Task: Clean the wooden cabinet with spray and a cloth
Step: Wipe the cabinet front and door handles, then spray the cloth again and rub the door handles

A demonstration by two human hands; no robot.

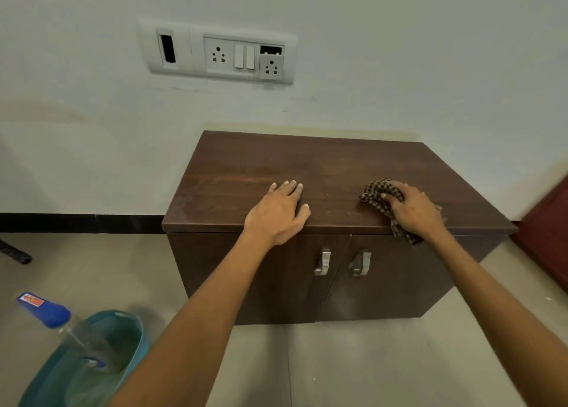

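At the lower left of the frame, a spray bottle (46,313) is standing in a teal tub (135,339) on the floor. Further in, at centre, the left hand (278,211) is lying flat with fingers spread on the front edge of the cabinet (246,166) top, holding nothing. To its right, the right hand (413,211) is gripping a checked cloth (379,196) pressed against the top, one end hanging over the front edge above the two door handles (322,262). Beyond, a switchboard (219,53) is sitting on the wall at upper left.
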